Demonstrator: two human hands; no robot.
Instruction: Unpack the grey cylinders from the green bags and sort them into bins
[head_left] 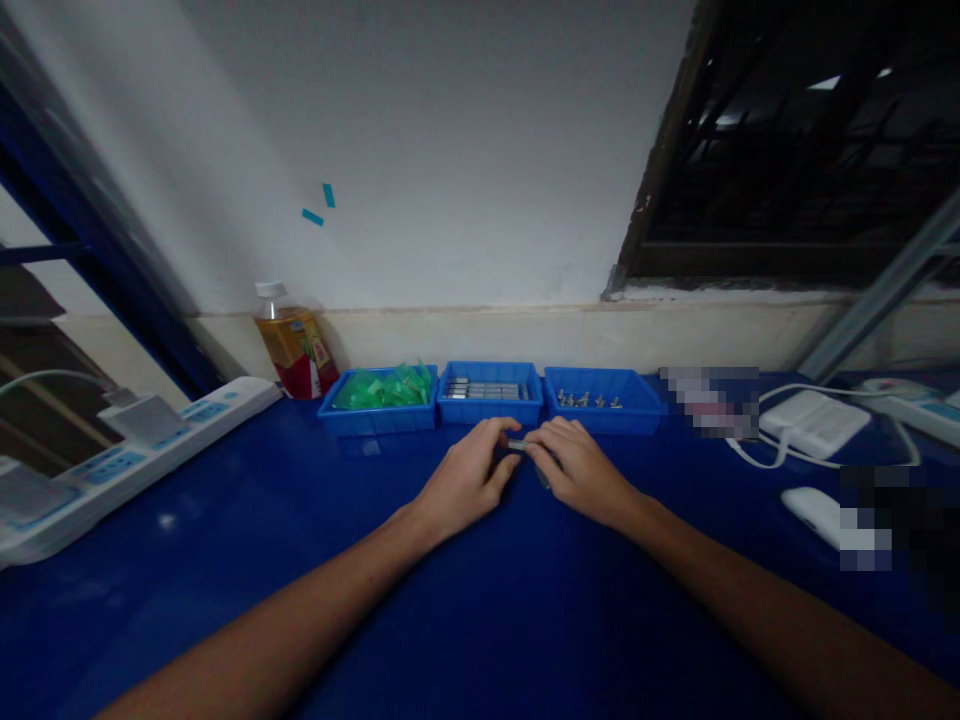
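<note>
My left hand (469,475) and my right hand (574,468) meet at the middle of the blue table (480,620), fingers curled and pinched together. Between their fingertips they hold a small grey metal piece (517,444). A thin dark object sticks out under my right hand's fingers; I cannot make out what it is. Just beyond the hands stand three blue trays in a row: the left tray (379,415) holds green plastic pieces, the middle tray (490,407) holds grey metal bars, and the right tray (604,412) holds small metal screws.
A drink bottle (294,345) stands by the wall at the back left. A long white power strip (112,460) lies along the left edge. At the right lie a white adapter (814,422) with cable and a white mouse-shaped thing (814,510).
</note>
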